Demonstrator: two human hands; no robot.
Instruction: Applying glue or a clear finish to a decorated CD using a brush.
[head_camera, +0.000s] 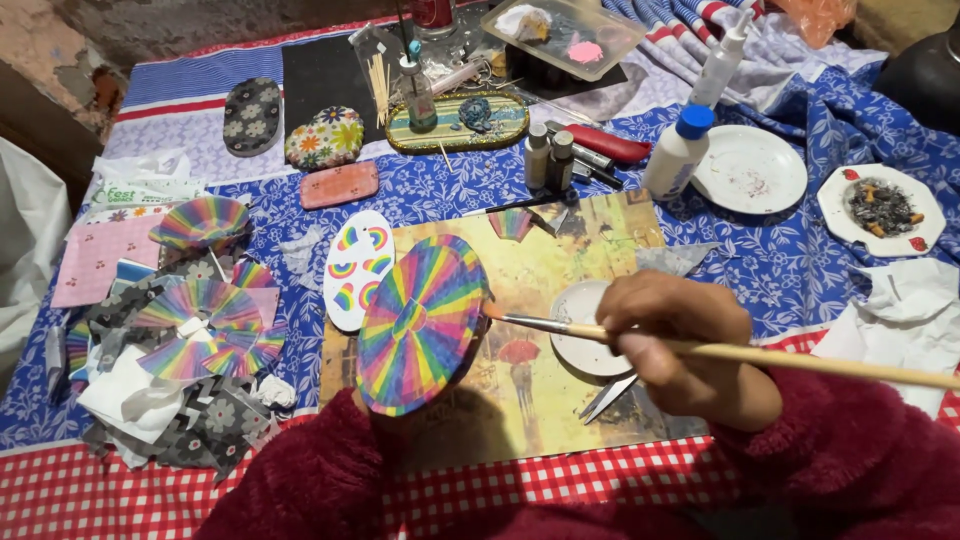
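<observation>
An oval object covered in rainbow-striped paper (420, 325) stands tilted up in front of me, held from behind and below by my left hand, which is hidden behind it and by my red fuzzy sleeve (310, 480). My right hand (685, 345) grips a long wooden paintbrush (760, 352) whose tip touches the right edge of the rainbow oval. Under the brush sits a small white dish (580, 330). All of this is over a yellow picture mat (560, 370) showing a red umbrella.
A white oval with rainbow motifs (358, 270) lies left of the held piece. Rainbow and grey paper scraps (190, 350) pile at the left. Behind are flowered oval stones (325, 138), a glue bottle (678, 152), small vials (550, 158), a white plate (750, 170), an ash-filled plate (880, 208) and crumpled tissue (900, 310).
</observation>
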